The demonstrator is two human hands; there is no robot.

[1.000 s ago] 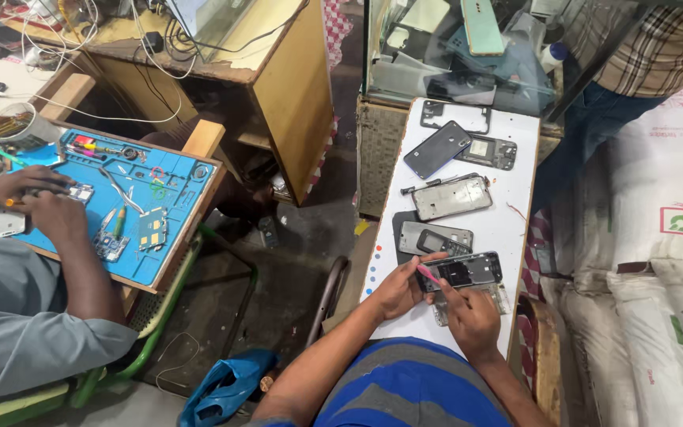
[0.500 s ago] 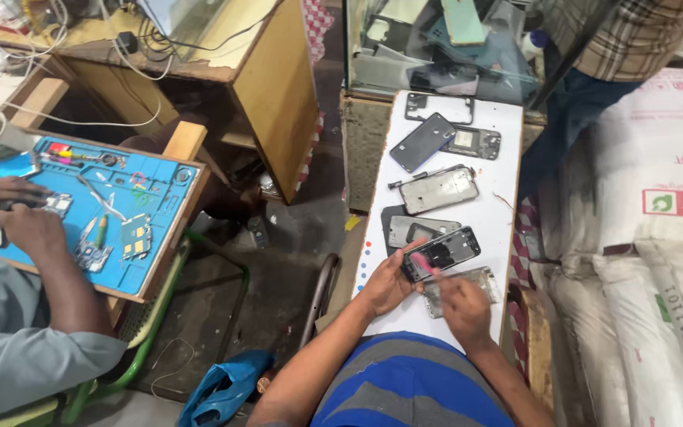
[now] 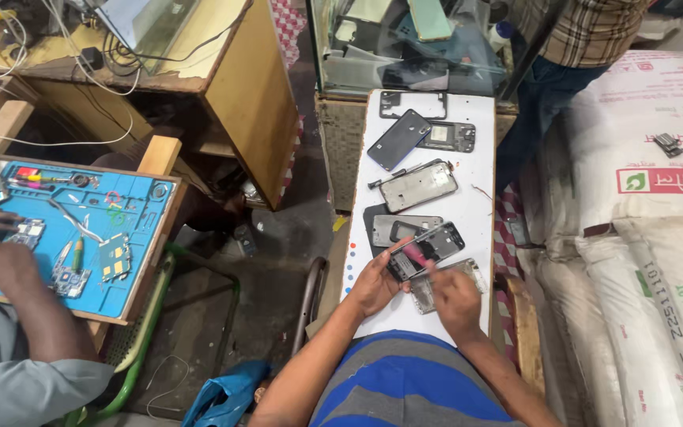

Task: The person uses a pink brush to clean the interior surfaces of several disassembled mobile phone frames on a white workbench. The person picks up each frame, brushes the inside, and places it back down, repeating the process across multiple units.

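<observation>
Evidently mid-job, the left hand (image 3: 375, 286) gripped a stripped phone frame (image 3: 427, 250) while the right hand (image 3: 454, 299) pinched a pink tool (image 3: 414, 254) against it; other frames (image 3: 418, 187) lay untouched.

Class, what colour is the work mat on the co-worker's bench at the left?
Bright blue; the work mat shows best, and only, in the head view.

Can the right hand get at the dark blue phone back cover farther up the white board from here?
Probably yes: the right hand works at the phone frame; nothing stands between it and the dark blue cover, only flat phone parts on the white board.
</observation>
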